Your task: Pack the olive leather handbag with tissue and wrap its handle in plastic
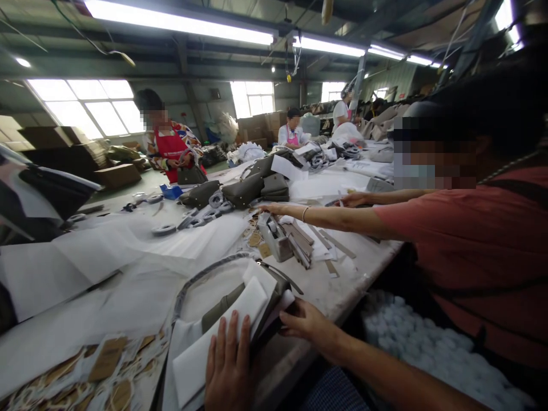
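Observation:
A dark olive handbag [222,305] lies at the table's near edge, its long handle [187,285] wrapped in pale film and looped out to the far left. Across the bag rests a folded white foam sheet [197,357]. My left hand [231,362] presses flat on this sheet with fingers stretched out. At the bag's right end, my right hand [310,328] has its fingers curled round the side, beside a piece of white padding [280,305]. The fingertips there are partly hidden.
Brown tags with strings [107,359] lie at the near left. Beyond the bag stand a grey tape dispenser [274,237], grey-brown strips [299,242] and more olive bags [244,188]. A co-worker in a pink-red shirt [471,228] reaches across from the right.

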`<state>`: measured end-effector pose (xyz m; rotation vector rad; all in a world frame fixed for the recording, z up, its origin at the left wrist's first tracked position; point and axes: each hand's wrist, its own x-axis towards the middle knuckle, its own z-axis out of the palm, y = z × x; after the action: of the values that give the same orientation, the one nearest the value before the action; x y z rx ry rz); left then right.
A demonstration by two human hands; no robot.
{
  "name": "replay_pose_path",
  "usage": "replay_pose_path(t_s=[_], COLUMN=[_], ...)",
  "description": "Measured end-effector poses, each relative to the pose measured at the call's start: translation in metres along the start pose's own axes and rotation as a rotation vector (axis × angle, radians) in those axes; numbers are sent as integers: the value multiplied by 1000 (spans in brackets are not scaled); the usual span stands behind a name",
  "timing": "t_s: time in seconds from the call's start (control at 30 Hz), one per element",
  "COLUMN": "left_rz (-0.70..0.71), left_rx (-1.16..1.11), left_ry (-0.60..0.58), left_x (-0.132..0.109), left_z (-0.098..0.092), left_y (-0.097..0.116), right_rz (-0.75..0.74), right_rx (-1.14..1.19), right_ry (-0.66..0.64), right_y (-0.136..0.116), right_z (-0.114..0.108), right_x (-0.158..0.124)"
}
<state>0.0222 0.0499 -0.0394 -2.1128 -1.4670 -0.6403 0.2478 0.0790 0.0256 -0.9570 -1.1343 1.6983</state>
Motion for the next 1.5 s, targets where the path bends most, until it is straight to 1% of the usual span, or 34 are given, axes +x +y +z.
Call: replay_pose_path(t_s=[0.03,0.07,0.1,0.17,0.23,0.3,0.37,0.43,0.57,0.63,0.83,0.9,0.97,1.07,1.17,1.27,1.33,1.4,1.5], left_rz=[5,10,15,22,13,7,16,36,37,37,44,42,43,40,25,12,19,26,20], left_rx=[3,4,3,-6,-30,-51,-54,-42,-40,-38,-44,-46,-46,-49,-62,-60,-46,-36,-48], left_ry=[-11,-23,-34,-46,-32,0,27,39,40,33,36,44,49,47,30,11,7,8,5], left_x=[0,0,1,2,3,4,4,4,4,4,5,5,5,5,5,5,5,5,5], left_z=[0,0,0,0,-1,0,0,2,4,4,4,4,4,4,2,0,-2,-3,-4], left_y=[0,1,2,4,6,6,4,3,2,2,2,2,2,3,4,5,5,5,5], right_rz=[-1,-35,-122,-348,-436,-436,-430,-423,-421,-418,-401,-402,-411,-444,-479,-497,-468,-408,-264], right_rx=[-182,-410,-672,-1139,-1325,-1384,-1444,-1495,-1557,-1568,-1557,-1549,-1536,-1502,-1464,-1414,-1339,-1249,-1111], right_ry=[-65,-94,-64,155,318,389,414,404,375,394,526,528,500,433,362,300,236,124,-131], right_y=[-3,-7,-12,-22,-30,-34,-35,-34,-32,-32,-29,-29,-29,-28,-22,-12,-7,-4,-6], right_z=[-18,-38,-60,-104,-142,-169,-185,-192,-197,-197,-197,-196,-194,-188,-176,-157,-139,-121,-100], right_x=[1,4,7,18,33,48,62,71,76,74,69,67,64,54,37,12,-11,-36,-68])
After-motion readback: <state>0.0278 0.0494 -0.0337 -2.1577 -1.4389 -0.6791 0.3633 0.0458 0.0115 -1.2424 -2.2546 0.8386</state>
